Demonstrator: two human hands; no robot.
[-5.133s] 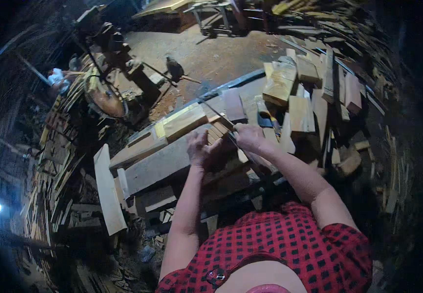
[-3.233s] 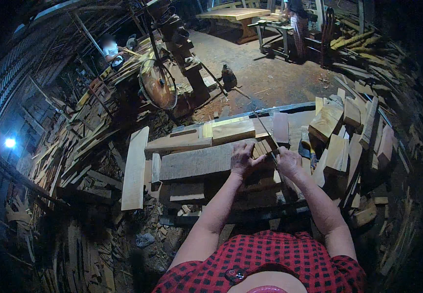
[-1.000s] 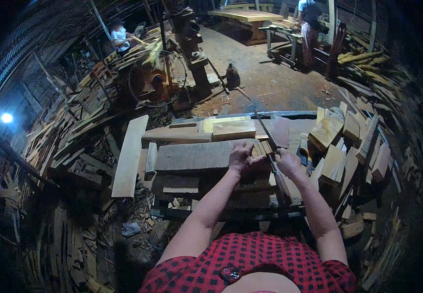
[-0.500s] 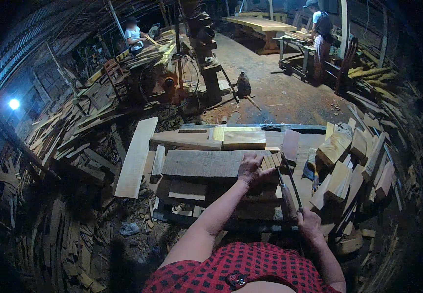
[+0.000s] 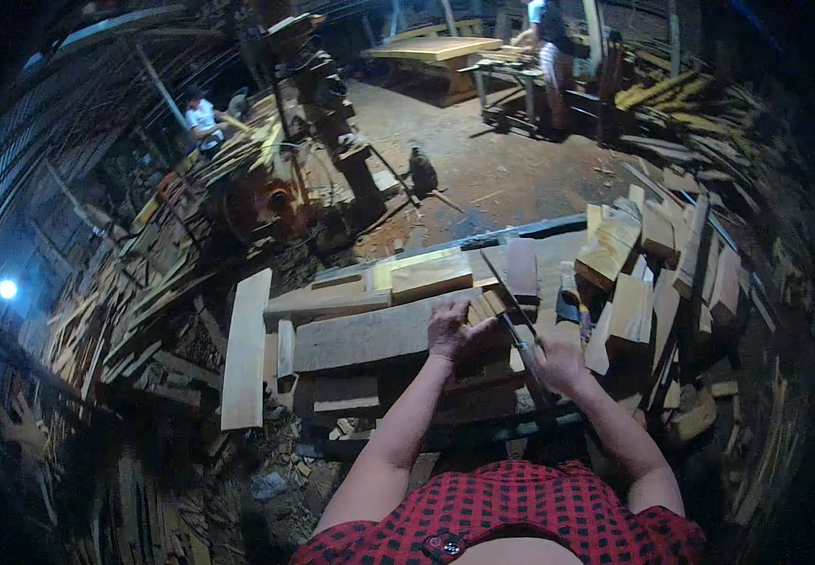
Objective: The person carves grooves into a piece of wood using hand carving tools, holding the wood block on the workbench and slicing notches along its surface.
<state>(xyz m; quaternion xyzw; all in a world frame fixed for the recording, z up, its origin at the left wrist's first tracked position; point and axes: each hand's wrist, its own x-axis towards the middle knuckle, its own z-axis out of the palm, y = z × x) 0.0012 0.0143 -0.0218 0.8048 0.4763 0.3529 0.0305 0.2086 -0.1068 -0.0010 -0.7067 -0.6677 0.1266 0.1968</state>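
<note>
My left hand (image 5: 451, 328) bears down at the right end of a thick, rough grey-brown board (image 5: 370, 337), its thumb stretched toward a small light wood block (image 5: 488, 306) marked with dark lines. The fingers appear to grip this block, though they partly hide it. My right hand (image 5: 559, 363) is closed around the near end of a long, thin, dark file-like tool (image 5: 501, 282), which slants away past the block's right side. Beside it lies another narrow tool with a metal bar (image 5: 517, 331), partly hidden by my right hand.
Wood blocks (image 5: 631, 306) crowd the bench's right side, near a brush (image 5: 569, 294). A pale plank (image 5: 245, 353) stands at the left. Scrap wood covers the ground. Beyond, one person (image 5: 203, 121) handles strips; another (image 5: 553, 61) stands at a work table (image 5: 511, 71).
My right hand has pushed the file-like tool forward and to the left, past the small block. My left hand stays on the block. The whole view has turned and tilted.
</note>
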